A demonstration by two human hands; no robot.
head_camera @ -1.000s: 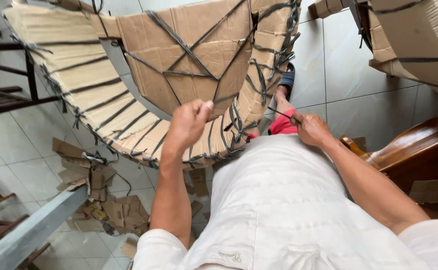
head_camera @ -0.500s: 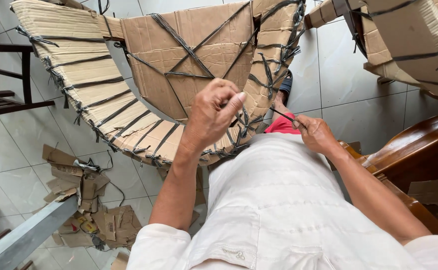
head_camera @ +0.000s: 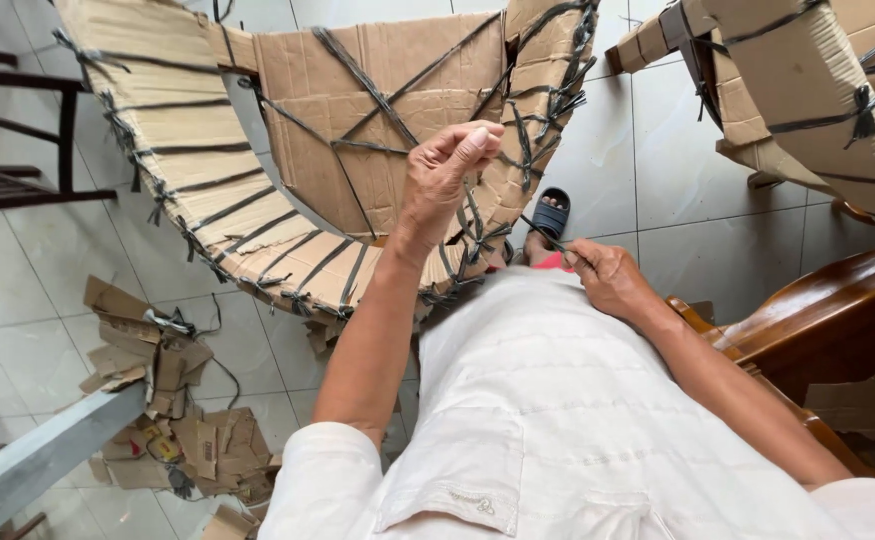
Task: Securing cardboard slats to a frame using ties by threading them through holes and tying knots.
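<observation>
A curved piece of furniture wrapped in brown cardboard and bound with black straps stands in front of me. My left hand is raised before it, fingers pinched on a thin black strap that runs down to the wrapping. Lower, by the rim of the wrapped piece, my right hand is closed on a small dark-bladed tool with a red part at my fingers. The blade points at the knotted straps on the rim. My white shirt hides what lies below.
A second cardboard-wrapped piece stands at the upper right. A brown wooden armrest is beside my right arm. Cardboard scraps lie on the tiled floor at left, near a grey beam and a dark wooden chair. A sandalled foot shows under the rim.
My left hand has risen from the lower rim of the wrapped piece and now pinches the strap higher up. My right hand has stayed at the rim with the tool.
</observation>
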